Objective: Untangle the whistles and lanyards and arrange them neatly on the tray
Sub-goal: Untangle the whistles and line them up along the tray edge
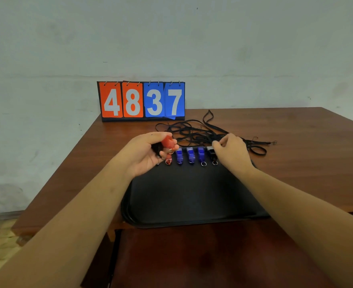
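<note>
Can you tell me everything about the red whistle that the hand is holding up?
The red whistle looks like shiny plastic, with a small metal ring at its lower end. The left hand holds it between thumb and fingers, raised above the far left end of the black tray. Something black sits in the same palm.

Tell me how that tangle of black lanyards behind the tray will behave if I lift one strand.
Probably floppy: the lanyards lie in loose, flat loops on the table. Lifting one strand would likely drag others, since they cross in one tangle behind the tray. Likely light: the straps look thin.
</note>
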{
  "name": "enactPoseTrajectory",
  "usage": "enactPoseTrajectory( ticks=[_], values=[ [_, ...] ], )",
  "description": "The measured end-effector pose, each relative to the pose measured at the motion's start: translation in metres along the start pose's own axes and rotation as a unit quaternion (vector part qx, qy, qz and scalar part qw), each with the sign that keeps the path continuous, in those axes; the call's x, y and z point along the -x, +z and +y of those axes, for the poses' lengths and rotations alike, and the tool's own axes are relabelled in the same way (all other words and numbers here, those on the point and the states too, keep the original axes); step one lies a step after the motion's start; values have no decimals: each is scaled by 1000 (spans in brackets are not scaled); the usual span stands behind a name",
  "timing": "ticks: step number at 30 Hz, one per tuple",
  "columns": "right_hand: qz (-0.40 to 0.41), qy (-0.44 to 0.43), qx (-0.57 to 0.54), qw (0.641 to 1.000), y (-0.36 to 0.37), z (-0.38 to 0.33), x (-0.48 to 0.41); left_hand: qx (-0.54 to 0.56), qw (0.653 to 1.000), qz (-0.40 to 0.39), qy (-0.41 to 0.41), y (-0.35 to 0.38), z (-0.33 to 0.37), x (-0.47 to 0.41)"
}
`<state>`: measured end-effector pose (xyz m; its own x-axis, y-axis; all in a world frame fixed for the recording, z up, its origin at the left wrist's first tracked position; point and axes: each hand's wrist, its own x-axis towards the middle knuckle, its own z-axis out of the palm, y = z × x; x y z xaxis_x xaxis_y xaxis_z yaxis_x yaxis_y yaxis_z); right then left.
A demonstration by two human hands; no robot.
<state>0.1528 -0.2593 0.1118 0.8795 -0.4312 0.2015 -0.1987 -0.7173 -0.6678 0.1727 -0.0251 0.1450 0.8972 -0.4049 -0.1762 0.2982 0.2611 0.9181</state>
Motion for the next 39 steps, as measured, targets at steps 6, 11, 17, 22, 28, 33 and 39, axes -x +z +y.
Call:
enactPoseTrajectory(
  ticks=[6, 11, 17, 22, 28, 33, 39],
  values=[
    [-134, -75, -171, 973, -20, -37, 35, -80, 996, -13, 30, 17, -6, 0],
    [-168, -109, -174, 964, -24, -38, 49, -120, 991, -4, 62, 30, -12, 0],
    [-133, -122, -177, 968, -37, -25, 48, -193, 978, -11, 72, 46, -10, 0],
    [-55, -38, -64, 996, -39, 3, 14, -113, 993, -6, 31, 53, -14, -4],
    [-56, 42, 115, 991, -23, 36, -17, 5, 1000, -6, 20, 49, -18, -7],
    [-53, 41, 170, 983, -10, 37, -23, -31, 999, -30, 26, 46, -18, -8],
    [-43, 36, 222, 973, -3, 37, -25, -34, 997, -55, 30, 46, -18, -9]
  ],
)
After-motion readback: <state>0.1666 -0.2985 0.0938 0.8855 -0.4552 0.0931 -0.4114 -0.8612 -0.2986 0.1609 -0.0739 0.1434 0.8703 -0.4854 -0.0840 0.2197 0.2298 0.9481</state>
